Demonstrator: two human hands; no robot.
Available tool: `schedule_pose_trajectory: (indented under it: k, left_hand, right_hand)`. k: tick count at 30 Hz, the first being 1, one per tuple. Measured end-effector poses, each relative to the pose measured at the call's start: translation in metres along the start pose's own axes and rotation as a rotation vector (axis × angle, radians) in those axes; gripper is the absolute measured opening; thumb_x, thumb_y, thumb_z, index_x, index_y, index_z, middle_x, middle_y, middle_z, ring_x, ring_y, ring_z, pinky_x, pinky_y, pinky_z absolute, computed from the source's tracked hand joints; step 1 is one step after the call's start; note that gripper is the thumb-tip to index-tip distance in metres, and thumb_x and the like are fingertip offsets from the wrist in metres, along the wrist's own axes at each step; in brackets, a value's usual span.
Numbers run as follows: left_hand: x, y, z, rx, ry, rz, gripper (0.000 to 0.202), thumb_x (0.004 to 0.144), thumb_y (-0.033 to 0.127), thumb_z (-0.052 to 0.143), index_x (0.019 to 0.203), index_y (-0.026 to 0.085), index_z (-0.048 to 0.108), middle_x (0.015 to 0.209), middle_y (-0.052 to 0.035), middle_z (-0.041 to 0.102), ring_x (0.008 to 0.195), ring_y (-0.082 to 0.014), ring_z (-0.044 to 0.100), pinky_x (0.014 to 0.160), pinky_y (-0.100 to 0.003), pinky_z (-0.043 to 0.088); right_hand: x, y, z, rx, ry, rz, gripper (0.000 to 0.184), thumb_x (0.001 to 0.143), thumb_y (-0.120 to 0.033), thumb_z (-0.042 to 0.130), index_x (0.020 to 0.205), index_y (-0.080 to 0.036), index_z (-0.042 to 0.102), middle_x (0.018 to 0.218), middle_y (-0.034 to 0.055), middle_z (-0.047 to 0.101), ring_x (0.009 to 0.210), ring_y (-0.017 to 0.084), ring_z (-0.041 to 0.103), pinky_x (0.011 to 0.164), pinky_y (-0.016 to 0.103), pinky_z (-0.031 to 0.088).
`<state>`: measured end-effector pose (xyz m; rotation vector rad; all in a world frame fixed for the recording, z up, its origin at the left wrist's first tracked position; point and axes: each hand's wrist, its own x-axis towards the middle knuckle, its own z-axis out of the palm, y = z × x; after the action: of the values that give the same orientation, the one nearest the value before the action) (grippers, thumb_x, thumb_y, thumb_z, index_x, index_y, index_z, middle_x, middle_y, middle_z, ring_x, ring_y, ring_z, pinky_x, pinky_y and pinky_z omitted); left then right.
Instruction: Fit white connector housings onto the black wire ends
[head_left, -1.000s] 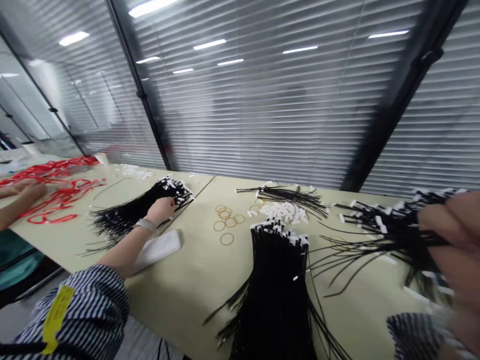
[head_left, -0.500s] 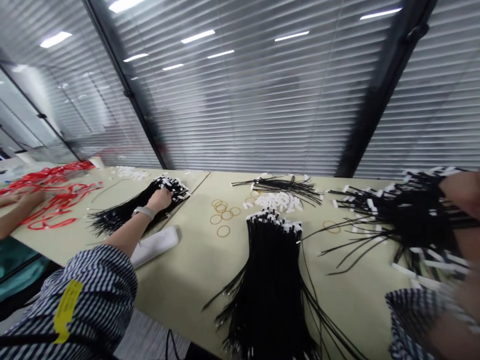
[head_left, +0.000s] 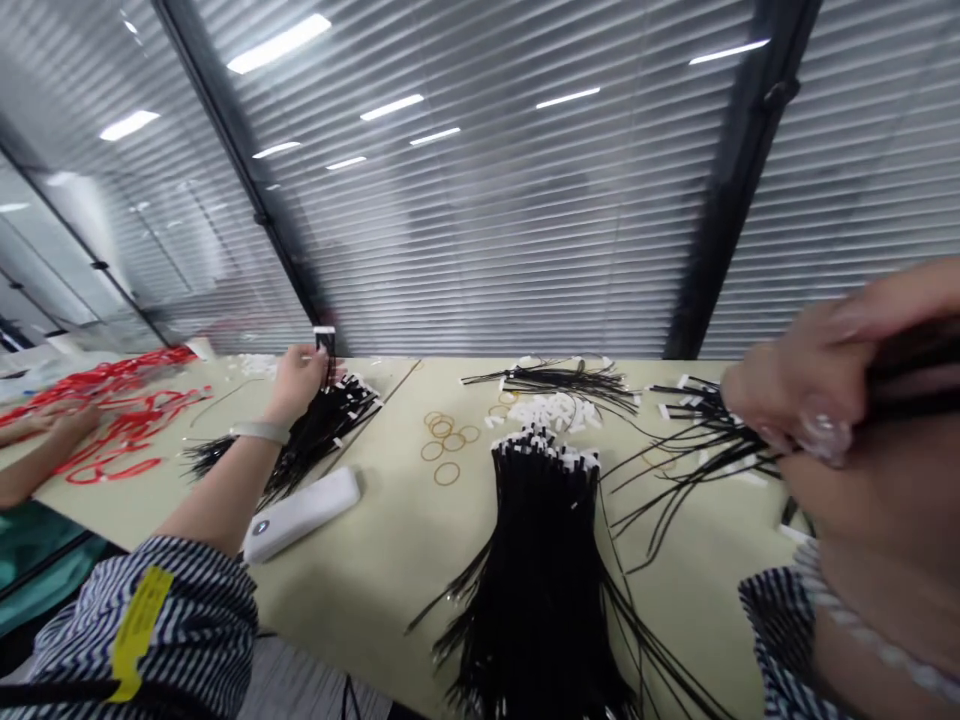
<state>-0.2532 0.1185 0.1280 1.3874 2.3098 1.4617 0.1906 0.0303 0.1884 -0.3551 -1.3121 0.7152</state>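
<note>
My left hand (head_left: 298, 378) is raised over the left pile of black cords (head_left: 319, 425), pinching a few black cords with a white end (head_left: 325, 334) that stand upright from the fingers. Close to the camera at the right, my right hand (head_left: 817, 370) is closed around a bunch of black cords (head_left: 919, 365); much of that bunch is hidden or cut off by the frame. Under and behind this hand lies another spread of black cords with white ends (head_left: 694, 395). Between my hands, a thick bundle of black cords (head_left: 551, 570) lies with its white tips pointing away from me.
Several rubber bands (head_left: 446, 440) and a heap of small white pieces (head_left: 551, 411) are on the table (head_left: 390, 560). A white power bank (head_left: 304, 513) lies by my left forearm. At the far left another person's hand (head_left: 75, 430) is among red straps (head_left: 142, 410).
My left hand has lifted off the left pile with a few black cords in its fingers. My right hand has risen toward the camera, with black cords in it.
</note>
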Motion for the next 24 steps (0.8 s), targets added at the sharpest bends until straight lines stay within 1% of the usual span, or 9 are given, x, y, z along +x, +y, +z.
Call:
schedule_pose_trajectory:
  k: [3, 7, 9, 10, 13, 16, 19, 21, 24]
  left_hand:
    - [-0.007, 0.036, -0.013, -0.254, 0.057, 0.069, 0.019, 0.091, 0.025, 0.042, 0.106, 0.014, 0.046, 0.081, -0.0033, 0.063, 0.060, -0.0113, 0.062, 0.056, -0.026, 0.052]
    - [-0.028, 0.092, -0.023, -0.478, 0.062, 0.228, 0.009, 0.087, 0.022, 0.045, 0.095, 0.019, 0.042, 0.076, -0.0014, 0.065, 0.056, -0.0120, 0.064, 0.056, -0.026, 0.053]
    - [-0.049, 0.120, -0.023, -0.610, -0.014, 0.329, 0.009, 0.085, 0.023, 0.049, 0.090, 0.018, 0.043, 0.074, -0.0017, 0.066, 0.058, -0.0128, 0.065, 0.061, -0.027, 0.054]
    - [-0.063, 0.133, -0.021, -0.660, -0.093, 0.373, 0.010, 0.083, 0.023, 0.052, 0.087, 0.018, 0.045, 0.073, -0.0024, 0.067, 0.061, -0.0138, 0.066, 0.064, -0.028, 0.054]
    - [-0.109, 0.164, -0.011, -0.614, -0.301, 0.468, 0.015, 0.079, 0.028, 0.060, 0.079, 0.016, 0.051, 0.075, -0.0049, 0.069, 0.078, -0.0164, 0.067, 0.074, -0.027, 0.051]
    - [-0.148, 0.180, 0.002, -0.487, -0.468, 0.522, 0.020, 0.078, 0.032, 0.061, 0.070, 0.015, 0.053, 0.074, -0.0050, 0.068, 0.078, -0.0163, 0.065, 0.069, -0.025, 0.049]
    - [-0.167, 0.183, 0.016, -0.492, -0.548, 0.639, 0.021, 0.078, 0.031, 0.060, 0.065, 0.016, 0.053, 0.074, -0.0034, 0.064, 0.072, -0.0137, 0.060, 0.065, -0.024, 0.048]
    - [-0.171, 0.182, 0.024, -0.568, -0.571, 0.664, 0.021, 0.080, 0.029, 0.059, 0.065, 0.016, 0.052, 0.072, -0.0016, 0.061, 0.064, -0.0111, 0.057, 0.061, -0.023, 0.047]
    - [-0.175, 0.179, 0.031, -0.690, -0.643, 0.605, 0.021, 0.081, 0.027, 0.058, 0.065, 0.017, 0.050, 0.060, 0.0026, 0.056, 0.048, -0.0084, 0.053, 0.048, -0.021, 0.042]
  right_hand:
    - [0.002, 0.011, 0.004, 0.059, -0.058, 0.045, 0.038, 0.090, -0.040, 0.042, 0.065, -0.019, 0.061, 0.041, -0.0021, 0.044, 0.036, 0.011, 0.040, 0.037, 0.028, 0.029]
    - [-0.001, 0.032, 0.013, 0.080, -0.149, 0.245, 0.032, 0.087, -0.041, 0.047, 0.070, -0.020, 0.064, 0.044, -0.0026, 0.047, 0.038, 0.008, 0.041, 0.036, 0.023, 0.027]
    - [-0.005, 0.043, 0.022, 0.067, -0.170, 0.332, 0.031, 0.085, -0.042, 0.050, 0.070, -0.019, 0.064, 0.050, -0.0023, 0.048, 0.042, 0.006, 0.041, 0.036, 0.020, 0.026]
    - [-0.007, 0.048, 0.028, 0.060, -0.174, 0.363, 0.031, 0.084, -0.044, 0.051, 0.071, -0.019, 0.064, 0.053, -0.0022, 0.049, 0.042, 0.005, 0.039, 0.036, 0.019, 0.025]
    - [-0.014, 0.061, 0.044, 0.027, -0.183, 0.407, 0.033, 0.083, -0.049, 0.051, 0.082, -0.019, 0.065, 0.064, -0.0018, 0.051, 0.044, 0.003, 0.034, 0.040, 0.019, 0.026]
    - [-0.020, 0.067, 0.055, -0.006, -0.222, 0.392, 0.036, 0.082, -0.052, 0.049, 0.086, -0.020, 0.062, 0.057, -0.0044, 0.042, 0.046, 0.005, 0.032, 0.044, 0.021, 0.027]
    - [-0.021, 0.069, 0.057, 0.039, -0.309, 0.376, 0.034, 0.082, -0.052, 0.050, 0.079, -0.020, 0.058, 0.052, -0.0064, 0.034, 0.045, 0.005, 0.028, 0.043, 0.020, 0.024]
    - [-0.021, 0.070, 0.056, 0.091, -0.364, 0.394, 0.036, 0.081, -0.052, 0.050, 0.072, -0.018, 0.056, 0.053, -0.0057, 0.038, 0.044, 0.004, 0.027, 0.042, 0.020, 0.023]
    - [-0.020, 0.072, 0.053, 0.201, -0.459, 0.506, 0.040, 0.081, -0.054, 0.050, 0.069, -0.017, 0.056, 0.058, -0.0024, 0.049, 0.044, 0.004, 0.033, 0.041, 0.019, 0.025]
